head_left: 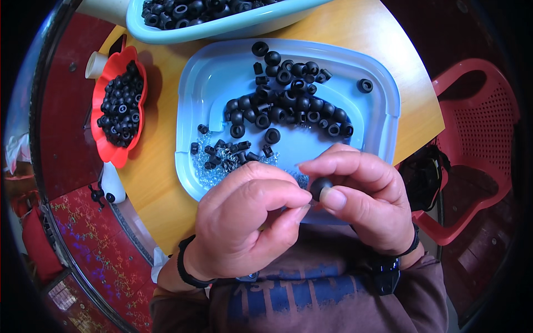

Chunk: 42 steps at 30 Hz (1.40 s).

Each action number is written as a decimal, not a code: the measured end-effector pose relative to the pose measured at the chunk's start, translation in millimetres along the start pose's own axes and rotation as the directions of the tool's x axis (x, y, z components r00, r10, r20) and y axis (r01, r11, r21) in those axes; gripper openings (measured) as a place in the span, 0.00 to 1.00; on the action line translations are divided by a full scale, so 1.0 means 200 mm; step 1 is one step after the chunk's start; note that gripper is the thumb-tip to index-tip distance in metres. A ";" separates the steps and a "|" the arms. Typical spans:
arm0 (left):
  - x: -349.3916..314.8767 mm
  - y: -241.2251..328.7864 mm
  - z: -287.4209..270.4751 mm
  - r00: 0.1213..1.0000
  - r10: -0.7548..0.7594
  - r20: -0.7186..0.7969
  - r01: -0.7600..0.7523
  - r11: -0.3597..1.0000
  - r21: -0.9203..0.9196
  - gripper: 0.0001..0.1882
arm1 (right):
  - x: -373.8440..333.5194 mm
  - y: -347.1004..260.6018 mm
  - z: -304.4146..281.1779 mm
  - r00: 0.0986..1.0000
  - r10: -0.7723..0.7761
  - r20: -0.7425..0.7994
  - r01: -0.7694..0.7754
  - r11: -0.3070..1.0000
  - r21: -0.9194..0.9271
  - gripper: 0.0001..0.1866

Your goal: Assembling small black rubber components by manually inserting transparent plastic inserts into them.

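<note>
My right hand (pixel 369 194) pinches a black round plastic shell (pixel 320 187) between thumb and fingers. Close beside it, the thumb and forefinger of my left hand (pixel 244 216) are pressed together, almost touching the shell; anything between those fingertips is too small or hidden to make out. Both hands are over the near side of a light-blue plastic tray (pixel 186 119). Within the tray, many more hollow black shells (pixel 302 104) form a loose heap. Small black plungers (pixel 242 146) lie at the near left among a pile of fine metal springs (pixel 208 173).
A red flower-shaped bowl (pixel 101 145) full of small black pieces stands left on the wooden table (pixel 397 36). Beyond the tray is a light-blue basin (pixel 166 38) of larger black parts. A white paper cup (pixel 96 65) is near the bowl. Right of the table is a red plastic chair (pixel 474 111).
</note>
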State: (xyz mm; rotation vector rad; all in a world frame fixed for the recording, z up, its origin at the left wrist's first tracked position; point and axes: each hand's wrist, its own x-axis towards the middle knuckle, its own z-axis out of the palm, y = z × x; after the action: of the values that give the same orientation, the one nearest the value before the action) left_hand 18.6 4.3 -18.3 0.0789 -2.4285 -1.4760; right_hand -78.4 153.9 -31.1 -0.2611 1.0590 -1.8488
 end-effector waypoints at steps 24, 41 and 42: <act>-0.07 -0.05 -0.02 0.996 -0.010 -0.093 0.006 0.999 -0.039 0.11 | 0.05 0.07 0.04 0.949 0.314 0.016 -0.286 0.842 0.457 0.12; -0.06 0.00 -0.02 0.992 -0.061 -0.113 0.051 0.994 -0.095 0.10 | 0.05 0.10 0.05 0.944 0.328 0.017 -0.300 0.840 0.452 0.12; -0.06 -0.01 -0.02 0.992 -0.062 -0.113 0.052 0.994 -0.094 0.10 | 0.05 0.10 0.05 0.944 0.329 0.018 -0.301 0.840 0.452 0.12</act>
State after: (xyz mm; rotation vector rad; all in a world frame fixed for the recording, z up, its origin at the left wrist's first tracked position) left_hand 30.6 3.0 -21.3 0.2096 -2.2820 -1.5595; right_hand -65.6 136.8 -42.1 0.2366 0.6348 -1.7445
